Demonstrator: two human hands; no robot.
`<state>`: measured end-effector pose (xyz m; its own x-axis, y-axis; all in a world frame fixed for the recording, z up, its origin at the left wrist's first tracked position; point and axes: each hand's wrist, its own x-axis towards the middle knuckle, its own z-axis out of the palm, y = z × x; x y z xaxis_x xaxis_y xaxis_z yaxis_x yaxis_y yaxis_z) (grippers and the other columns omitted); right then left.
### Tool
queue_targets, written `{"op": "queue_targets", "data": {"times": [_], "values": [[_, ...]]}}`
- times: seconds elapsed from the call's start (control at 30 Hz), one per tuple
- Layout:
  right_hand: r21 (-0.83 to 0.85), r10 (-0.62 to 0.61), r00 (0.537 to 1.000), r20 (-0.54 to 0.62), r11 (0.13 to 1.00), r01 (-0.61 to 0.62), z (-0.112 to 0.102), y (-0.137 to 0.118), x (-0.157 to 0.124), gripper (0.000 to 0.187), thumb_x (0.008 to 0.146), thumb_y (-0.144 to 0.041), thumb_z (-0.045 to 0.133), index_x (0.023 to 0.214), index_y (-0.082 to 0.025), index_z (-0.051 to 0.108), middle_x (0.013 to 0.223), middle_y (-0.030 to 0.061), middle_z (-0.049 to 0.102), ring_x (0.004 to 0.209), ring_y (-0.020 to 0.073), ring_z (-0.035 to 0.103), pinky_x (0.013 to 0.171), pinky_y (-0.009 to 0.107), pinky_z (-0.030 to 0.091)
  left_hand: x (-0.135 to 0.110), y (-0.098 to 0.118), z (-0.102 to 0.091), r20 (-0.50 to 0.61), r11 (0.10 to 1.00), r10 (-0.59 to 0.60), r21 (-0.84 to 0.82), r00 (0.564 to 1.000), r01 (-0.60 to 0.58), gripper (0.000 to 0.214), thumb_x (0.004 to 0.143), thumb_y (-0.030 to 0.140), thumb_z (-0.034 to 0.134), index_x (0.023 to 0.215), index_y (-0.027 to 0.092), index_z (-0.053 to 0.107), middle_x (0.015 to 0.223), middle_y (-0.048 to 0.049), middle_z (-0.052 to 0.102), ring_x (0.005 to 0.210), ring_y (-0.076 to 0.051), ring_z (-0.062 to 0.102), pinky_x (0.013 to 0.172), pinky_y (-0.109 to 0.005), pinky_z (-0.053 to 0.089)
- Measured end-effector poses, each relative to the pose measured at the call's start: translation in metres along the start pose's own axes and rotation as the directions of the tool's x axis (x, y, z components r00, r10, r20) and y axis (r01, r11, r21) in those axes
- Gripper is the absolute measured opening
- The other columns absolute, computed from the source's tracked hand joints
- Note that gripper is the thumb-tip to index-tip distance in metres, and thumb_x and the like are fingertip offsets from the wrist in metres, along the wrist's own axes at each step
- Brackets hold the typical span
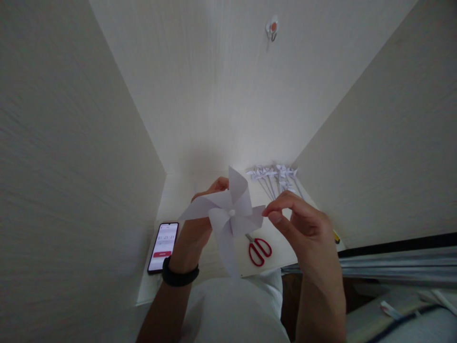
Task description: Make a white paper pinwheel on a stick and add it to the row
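Observation:
A white paper pinwheel (228, 214) is held up in front of me above a white desk (174, 195). My left hand (200, 209), with a black band on the wrist, is behind the pinwheel and grips it from the back; its fingertips show above the blades. My right hand (300, 224) pinches the tip of the pinwheel's right blade between thumb and forefinger. Red-handled scissors (259, 250) lie on the desk just below the pinwheel.
A phone (163, 246) with a lit screen lies at the desk's left edge. Several finished white pinwheels on sticks (274, 178) lie at the back right. White walls enclose the desk on three sides; a hook (272, 29) hangs on the back wall.

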<state>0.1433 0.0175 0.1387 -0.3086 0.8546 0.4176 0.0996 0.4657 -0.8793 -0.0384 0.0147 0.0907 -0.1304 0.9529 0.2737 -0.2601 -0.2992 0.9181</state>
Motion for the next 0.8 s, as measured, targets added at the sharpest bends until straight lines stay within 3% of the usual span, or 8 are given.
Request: {"op": "queue_targets", "data": {"times": [0.13, 0.33, 0.43, 0.6, 0.8], "values": [[-0.012, 0.005, 1.0, -0.003, 1.0, -0.005, -0.002, 0.001, 0.0, 0.013, 0.088, -0.02, 0.063, 0.078, -0.027, 0.067, 0.073, -0.0043, 0.058, 0.073, 0.0133, 0.05, 0.069, 0.029, 0.035, 0.0, 0.0, 0.001, 0.023, 0.989, -0.069, -0.128, 0.997, 0.072, 0.031, 0.068, 0.051, 0.076, 0.079, 0.023, 0.069, 0.077, -0.0019, 0.06, 0.075, -0.018, 0.06, 0.068, -0.031, 0.054], [0.044, -0.007, 0.997, 0.083, 0.999, 0.004, 0.0, -0.001, -0.001, 0.013, 0.086, -0.022, 0.066, 0.09, -0.032, 0.072, 0.078, -0.003, 0.054, 0.078, 0.0144, 0.05, 0.074, 0.03, 0.038, -0.008, 0.009, 0.008, 0.038, 0.958, -0.097, -0.267, 0.995, 0.104, 0.039, 0.062, 0.052, 0.08, 0.091, 0.028, 0.071, 0.084, -0.0009, 0.063, 0.086, -0.021, 0.061, 0.075, -0.033, 0.054], [0.055, -0.041, 0.999, 0.035, 0.998, 0.039, 0.003, 0.001, -0.002, 0.016, 0.082, -0.025, 0.071, 0.093, -0.036, 0.074, 0.095, -0.0006, 0.051, 0.097, 0.0172, 0.049, 0.086, 0.032, 0.039, -0.003, 0.008, 0.009, 0.053, 0.952, -0.105, -0.284, 0.993, 0.116, 0.037, 0.063, 0.05, 0.081, 0.086, 0.023, 0.07, 0.078, -0.0017, 0.062, 0.085, -0.021, 0.06, 0.073, -0.032, 0.053], [0.074, -0.07, 0.997, 0.034, 0.995, 0.068, 0.009, 0.01, -0.003, 0.017, 0.075, -0.037, 0.077, 0.091, -0.035, 0.073, 0.133, -0.0007, 0.046, 0.128, 0.0257, 0.038, 0.107, 0.041, 0.028, 0.0, 0.001, 0.011, 0.049, 0.944, -0.099, -0.31, 0.994, 0.109, 0.039, 0.064, 0.05, 0.08, 0.085, 0.02, 0.068, 0.08, -0.0024, 0.062, 0.086, -0.021, 0.058, 0.072, -0.031, 0.051], [0.084, -0.126, 0.992, 0.026, 0.989, 0.123, 0.017, 0.017, -0.001, 0.017, 0.074, -0.042, 0.078, 0.088, -0.036, 0.072, 0.144, -0.0042, 0.042, 0.137, 0.0274, 0.033, 0.113, 0.048, 0.022, -0.004, -0.004, 0.018, 0.039, 0.934, -0.106, -0.34, 0.994, 0.113, 0.035, 0.073, 0.048, 0.073, 0.089, 0.019, 0.065, 0.08, -0.0022, 0.062, 0.086, -0.021, 0.059, 0.073, -0.032, 0.05]]}}
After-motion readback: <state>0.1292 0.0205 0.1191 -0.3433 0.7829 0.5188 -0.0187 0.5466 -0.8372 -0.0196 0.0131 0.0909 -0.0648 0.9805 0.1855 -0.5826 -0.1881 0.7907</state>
